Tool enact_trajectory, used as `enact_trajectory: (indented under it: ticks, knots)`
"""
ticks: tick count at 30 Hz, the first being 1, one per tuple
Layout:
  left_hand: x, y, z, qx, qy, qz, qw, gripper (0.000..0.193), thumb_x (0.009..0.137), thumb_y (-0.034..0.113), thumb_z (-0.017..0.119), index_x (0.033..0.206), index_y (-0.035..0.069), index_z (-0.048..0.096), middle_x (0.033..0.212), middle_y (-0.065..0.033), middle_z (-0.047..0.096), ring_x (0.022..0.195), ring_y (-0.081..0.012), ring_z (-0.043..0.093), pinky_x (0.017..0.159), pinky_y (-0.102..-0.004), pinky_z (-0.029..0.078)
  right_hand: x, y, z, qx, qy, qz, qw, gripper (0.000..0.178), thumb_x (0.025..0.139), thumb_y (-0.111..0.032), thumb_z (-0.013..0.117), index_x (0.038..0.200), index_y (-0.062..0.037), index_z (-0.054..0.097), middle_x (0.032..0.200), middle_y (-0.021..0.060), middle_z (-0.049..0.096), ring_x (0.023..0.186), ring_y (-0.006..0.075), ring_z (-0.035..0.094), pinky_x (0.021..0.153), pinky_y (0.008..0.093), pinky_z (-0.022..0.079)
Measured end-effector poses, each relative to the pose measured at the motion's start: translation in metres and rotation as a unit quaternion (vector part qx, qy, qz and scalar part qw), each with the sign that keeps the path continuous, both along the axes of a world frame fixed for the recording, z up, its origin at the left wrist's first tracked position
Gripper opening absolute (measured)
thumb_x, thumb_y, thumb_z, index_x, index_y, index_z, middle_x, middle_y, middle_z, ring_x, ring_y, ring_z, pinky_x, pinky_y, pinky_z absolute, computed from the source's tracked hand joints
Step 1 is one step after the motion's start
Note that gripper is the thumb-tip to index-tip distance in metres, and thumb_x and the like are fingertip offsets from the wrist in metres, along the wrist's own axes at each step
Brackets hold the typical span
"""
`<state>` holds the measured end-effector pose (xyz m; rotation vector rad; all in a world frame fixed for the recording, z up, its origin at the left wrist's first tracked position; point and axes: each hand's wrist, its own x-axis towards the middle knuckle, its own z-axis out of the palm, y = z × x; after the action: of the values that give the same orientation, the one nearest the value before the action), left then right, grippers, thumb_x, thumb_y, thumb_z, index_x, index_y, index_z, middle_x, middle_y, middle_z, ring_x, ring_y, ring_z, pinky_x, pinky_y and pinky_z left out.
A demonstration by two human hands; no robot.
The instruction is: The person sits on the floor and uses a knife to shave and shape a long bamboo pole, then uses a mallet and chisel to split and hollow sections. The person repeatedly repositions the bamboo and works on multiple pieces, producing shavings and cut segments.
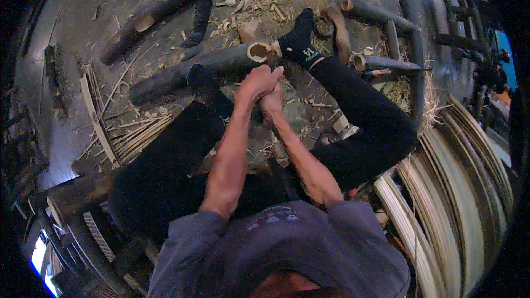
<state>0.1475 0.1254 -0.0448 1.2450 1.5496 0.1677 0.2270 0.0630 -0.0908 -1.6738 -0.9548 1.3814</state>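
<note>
Tool (273, 59), one; hands (255, 84), two, fingers (266, 75) curled; log (226, 62), one.

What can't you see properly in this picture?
- Head view: what, if anything, the left hand and right hand grip; the hands themselves cover it.
- Head view: the lower ends of the pale strips; bottom edge and dark rim cut them off.
- Head view: dark clutter at far right; blur and shadow.
</note>
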Motion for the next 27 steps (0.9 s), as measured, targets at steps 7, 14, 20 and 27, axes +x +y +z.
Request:
enact_trajectory:
  ticks: [7,14,20,27]
  knots:
    - [0.053,0.010,-0.033,-0.107,-0.119,0.254,0.954,0.071,0.092,0.052,0.037,0.110,-0.015,0.051,0.112,-0.0356,0.054,0.109,-0.0453,0.052,0.092,-0.0461,0.041,0.081,0.074,0.044,-0.006,-0.105,0.348,0.932,0.053,0.078,-0.022,0.063,0.124,-0.0003,0.051,0.116,0.0197,0.061,0.109,0.0284,0.058,0.095,0.0353,0.042]
    - [0.079,0.036,-0.038,-0.045,-0.381,0.602,0.700,0.061,0.092,0.056,0.040,0.104,-0.002,0.054,0.094,-0.0113,0.061,0.080,-0.0249,0.061,0.068,-0.0410,0.050,0.085,0.157,0.060,0.077,-0.298,0.605,0.735,0.051,0.074,-0.024,0.063,0.121,-0.0069,0.055,0.101,0.0189,0.066,0.096,0.0389,0.061,0.081,0.0439,0.048]
    - [0.062,-0.029,-0.015,-0.027,-0.347,0.511,0.786,0.060,0.096,0.053,0.034,0.100,-0.004,0.054,0.100,-0.0106,0.056,0.094,-0.0197,0.051,0.082,-0.0351,0.042,0.075,0.064,0.087,0.068,-0.345,0.520,0.779,0.065,0.077,-0.029,0.061,0.137,-0.0178,0.039,0.117,0.0192,0.059,0.103,0.0382,0.058,0.087,0.0489,0.048]
    - [0.042,-0.043,-0.015,-0.015,-0.243,0.457,0.856,0.055,0.097,0.045,0.035,0.102,-0.005,0.057,0.094,-0.0178,0.060,0.085,-0.0253,0.057,0.076,-0.0387,0.045,0.050,0.056,0.095,0.028,-0.299,0.502,0.811,0.065,0.076,-0.018,0.064,0.136,-0.0114,0.041,0.123,0.0187,0.056,0.111,0.0375,0.054,0.092,0.0447,0.046]
